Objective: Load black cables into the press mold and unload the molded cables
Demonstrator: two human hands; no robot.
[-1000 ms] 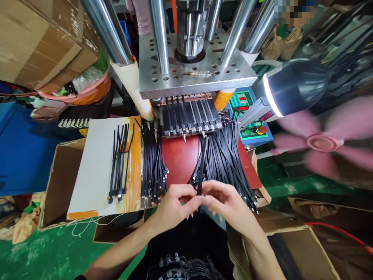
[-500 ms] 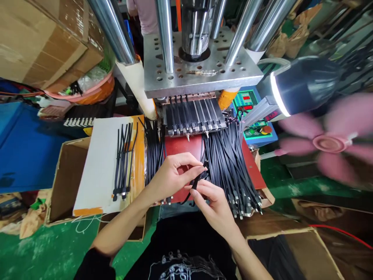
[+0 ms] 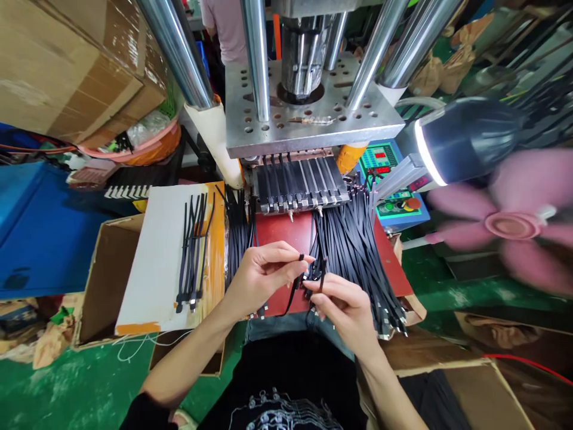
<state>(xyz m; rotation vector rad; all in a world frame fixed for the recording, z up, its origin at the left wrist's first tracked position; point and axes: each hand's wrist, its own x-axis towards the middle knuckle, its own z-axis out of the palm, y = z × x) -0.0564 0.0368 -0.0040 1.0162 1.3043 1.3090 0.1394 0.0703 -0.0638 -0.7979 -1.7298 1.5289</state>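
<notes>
Left thumb and forefinger pinch the tip of a black flat cable point(image 3: 293, 292) as the right hand point(image 3: 348, 307), its fingers closed on a dark strand, works beside the left hand point(image 3: 262, 275) above a red work surface point(image 3: 286, 230), before a press point(image 3: 313, 134).

The press plate point(image 3: 313, 128) is smooth, shiny metal — the cables point(image 3: 353, 251), matt black.
</notes>
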